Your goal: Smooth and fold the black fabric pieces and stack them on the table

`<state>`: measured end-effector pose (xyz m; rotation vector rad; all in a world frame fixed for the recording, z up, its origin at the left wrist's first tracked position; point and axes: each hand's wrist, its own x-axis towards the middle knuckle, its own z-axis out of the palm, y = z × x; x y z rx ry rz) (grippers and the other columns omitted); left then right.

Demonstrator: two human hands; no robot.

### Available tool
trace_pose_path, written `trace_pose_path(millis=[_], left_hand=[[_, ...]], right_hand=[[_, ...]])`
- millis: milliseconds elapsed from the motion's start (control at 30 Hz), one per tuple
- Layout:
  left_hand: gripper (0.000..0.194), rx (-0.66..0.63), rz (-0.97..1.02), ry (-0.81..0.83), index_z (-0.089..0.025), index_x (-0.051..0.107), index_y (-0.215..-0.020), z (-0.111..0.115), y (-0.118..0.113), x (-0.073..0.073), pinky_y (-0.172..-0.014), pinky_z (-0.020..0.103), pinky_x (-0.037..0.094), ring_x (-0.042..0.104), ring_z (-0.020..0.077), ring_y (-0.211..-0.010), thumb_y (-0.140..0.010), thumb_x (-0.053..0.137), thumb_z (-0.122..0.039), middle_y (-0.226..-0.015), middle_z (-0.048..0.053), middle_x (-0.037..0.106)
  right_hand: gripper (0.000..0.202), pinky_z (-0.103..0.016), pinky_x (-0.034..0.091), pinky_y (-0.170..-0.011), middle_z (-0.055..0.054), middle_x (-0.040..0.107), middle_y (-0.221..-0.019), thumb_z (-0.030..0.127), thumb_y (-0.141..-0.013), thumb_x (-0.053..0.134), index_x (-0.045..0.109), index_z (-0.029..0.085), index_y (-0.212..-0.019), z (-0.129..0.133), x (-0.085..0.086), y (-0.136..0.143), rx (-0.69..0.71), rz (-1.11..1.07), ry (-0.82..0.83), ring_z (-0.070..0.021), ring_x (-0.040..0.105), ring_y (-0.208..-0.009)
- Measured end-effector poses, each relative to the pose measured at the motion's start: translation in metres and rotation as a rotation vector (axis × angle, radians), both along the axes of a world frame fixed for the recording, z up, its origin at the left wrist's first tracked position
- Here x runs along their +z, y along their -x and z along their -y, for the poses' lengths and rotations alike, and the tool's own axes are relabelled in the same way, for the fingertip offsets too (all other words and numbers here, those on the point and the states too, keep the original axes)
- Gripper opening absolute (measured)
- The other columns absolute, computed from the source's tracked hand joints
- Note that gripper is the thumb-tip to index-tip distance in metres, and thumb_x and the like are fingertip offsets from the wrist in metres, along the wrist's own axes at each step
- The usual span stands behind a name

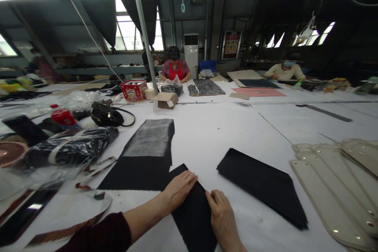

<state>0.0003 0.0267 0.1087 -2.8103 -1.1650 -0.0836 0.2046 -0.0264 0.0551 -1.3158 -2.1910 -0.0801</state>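
While black sheets point(138, 173) with a rough gray patch lie spread on the left, the left hand point(180, 189) rests flat and open on a long black piece point(196, 220), likely so it won't slide. The right hand point(223, 220) curls at its right edge, maybe to keep it straight; I can't tell if it pinches. Farther right are a dull black pile point(262, 189) and pale, round-cornered pieces point(330, 197) with shiny dots.

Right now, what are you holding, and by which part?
The nearest black cloth: left hand on its far end, right hand at its right edge; whether either grips it is unclear.
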Motion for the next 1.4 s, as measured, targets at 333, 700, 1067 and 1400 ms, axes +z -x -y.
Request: trace_pose_path(millis=[333, 700, 1067, 1400], left_hand=[[0.051, -0.066, -0.03, 0.028, -0.023, 0.036, -0.14, 0.008, -0.006, 0.005, -0.105, 0.039, 0.034, 0.045, 0.0231, -0.12, -0.091, 0.046, -0.012, -0.124, 0.009, 0.051], [0.06, -0.061, -0.041, 0.061, -0.038, 0.03, -0.143, 0.023, -0.018, 0.005, -0.094, 0.038, 0.043, 0.049, 0.0245, -0.112, -0.09, 0.049, -0.015, -0.122, 0.007, 0.048], [0.071, -0.087, -0.136, -0.024, -0.048, 0.019, -0.144, 0.025, -0.026, -0.001, -0.094, 0.041, 0.04, 0.046, 0.0267, -0.113, -0.091, 0.049, -0.013, -0.122, 0.008, 0.044], [0.064, -0.108, -0.104, -0.005, -0.044, 0.029, -0.143, 0.023, -0.02, 0.008, -0.095, 0.041, 0.041, 0.049, 0.0242, -0.11, -0.091, 0.048, -0.011, -0.118, 0.007, 0.048]], right_hand=[[0.033, -0.032, 0.044, -0.071, -0.006, 0.053, -0.088, 0.001, -0.087, 0.04, 0.057, 0.016, -0.112, 0.011, 0.005, -0.015, 0.026, -0.001, -0.029, -0.019, 0.05, -0.081], [0.033, -0.032, 0.042, -0.072, -0.005, 0.054, -0.09, 0.002, -0.086, 0.043, 0.059, 0.017, -0.11, 0.026, 0.006, -0.032, 0.029, -0.002, -0.005, -0.0186, 0.049, -0.082], [0.032, -0.033, 0.039, -0.072, -0.005, 0.056, -0.091, 0.001, -0.084, 0.046, 0.059, 0.017, -0.108, 0.043, 0.01, -0.043, -0.032, 0.031, 0.006, -0.0198, 0.049, -0.083], [0.048, -0.034, 0.037, -0.076, -0.007, 0.059, -0.104, 0.001, -0.08, 0.043, 0.057, 0.023, -0.12, 0.059, 0.008, -0.054, -0.083, -0.019, 0.019, -0.0207, 0.052, -0.093]])
